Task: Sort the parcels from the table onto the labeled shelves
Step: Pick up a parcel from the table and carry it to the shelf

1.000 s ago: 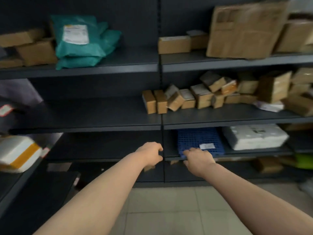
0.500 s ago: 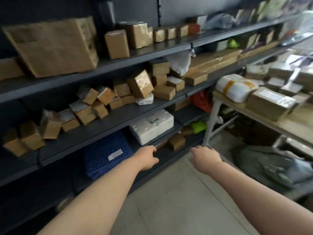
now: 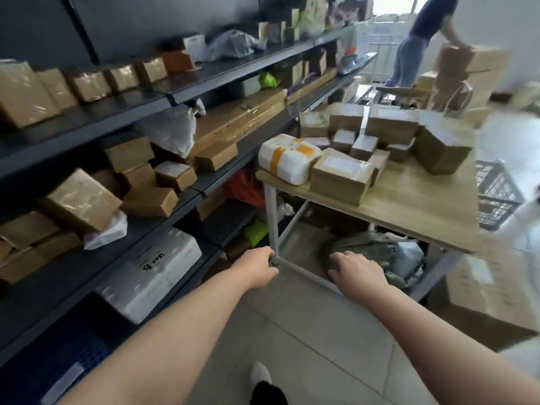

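Both your hands are empty: your left hand and right hand hang loosely curled, low in front of the light wooden table with white metal legs. The brown cardboard parcels and a white padded parcel with orange tape sit piled on that table's top. The dark metal shelves run just left of it.

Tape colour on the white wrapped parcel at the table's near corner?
Orange tape on the white wrapped parcel; head view shows it.
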